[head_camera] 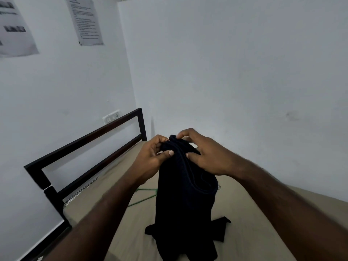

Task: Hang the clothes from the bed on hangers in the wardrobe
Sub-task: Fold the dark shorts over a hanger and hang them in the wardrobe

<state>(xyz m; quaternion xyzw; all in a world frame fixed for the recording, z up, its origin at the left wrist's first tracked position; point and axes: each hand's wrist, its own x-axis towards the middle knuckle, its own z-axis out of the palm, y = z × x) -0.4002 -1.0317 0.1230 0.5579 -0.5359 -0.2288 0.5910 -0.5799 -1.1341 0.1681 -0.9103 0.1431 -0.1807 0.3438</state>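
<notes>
The dark garment (185, 204) hangs from both hands over the bed (263, 219). Its long axis runs straight down from the grip, and its lower end is crumpled on the mattress with two flaps spread to either side. The left hand (150, 159) pinches the bunched top edge, thumb pressed across the front and fingers curled behind. The right hand (207, 157) pinches the same edge just beside it, fingertips on the top fold and thumb on the cloth below. So both grips are closed on fabric, close together at the garment's highest point (whether this edge is a collar or a waistband cannot be told). The green hanger (142, 201) lies flat on the mattress below and slightly behind the left forearm, partly hidden by the hanging cloth. The left hand looks the nearer one to reach it. Judging by this, the coming move turns on opening the top edge and bringing the hanger up into it from the left side. The wardrobe is not in view.
</notes>
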